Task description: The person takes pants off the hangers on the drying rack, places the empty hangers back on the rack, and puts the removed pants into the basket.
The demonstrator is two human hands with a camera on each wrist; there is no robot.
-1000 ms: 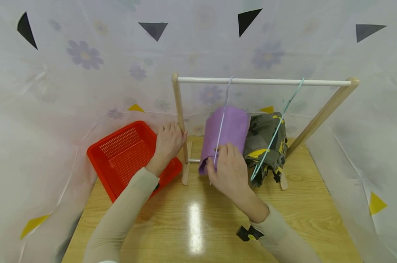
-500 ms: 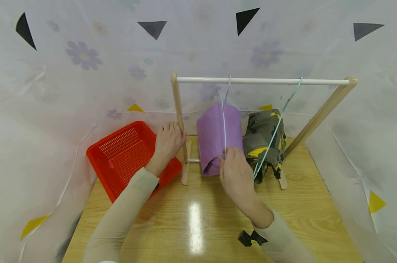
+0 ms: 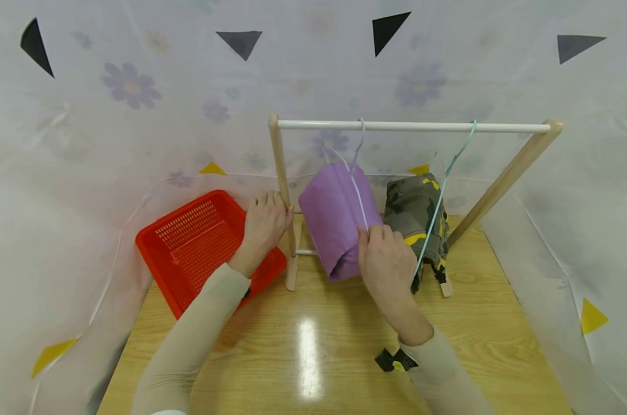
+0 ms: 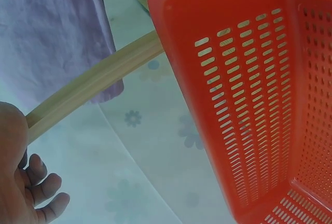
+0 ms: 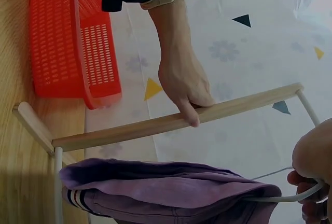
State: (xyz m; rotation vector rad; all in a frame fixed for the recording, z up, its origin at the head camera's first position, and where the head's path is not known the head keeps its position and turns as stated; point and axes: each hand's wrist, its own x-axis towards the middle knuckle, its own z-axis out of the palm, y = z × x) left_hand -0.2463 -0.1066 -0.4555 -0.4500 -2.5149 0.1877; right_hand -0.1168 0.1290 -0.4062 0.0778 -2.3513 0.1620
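Note:
My left hand [image 3: 265, 225] grips the left wooden post [image 3: 280, 164] of a small clothes rack; in the right wrist view its thumb lies across the post. A folded purple garment [image 3: 334, 216] hangs on a pale lilac wire hanger [image 3: 358, 196] hooked over the white rail [image 3: 412, 126]. With my right hand [image 3: 388, 268] I hold the near end of that hanger, and the right wrist view shows my fingers [image 5: 312, 198] curled at the wire. Right of it, a camouflage garment [image 3: 414, 202] with yellow patches hangs on a light teal hanger [image 3: 438, 202].
Left of the rack, a red perforated plastic basket [image 3: 194, 253] stands on the wooden table [image 3: 272, 346], close to my left forearm. A flower-printed white sheet [image 3: 313, 63] surrounds the table at the back and sides. The right wooden post [image 3: 505, 178] slants beside the camouflage garment.
My right hand has moved right with the hanger's near end. The purple garment has turned, its far part swinging left. The left hand stays on the post.

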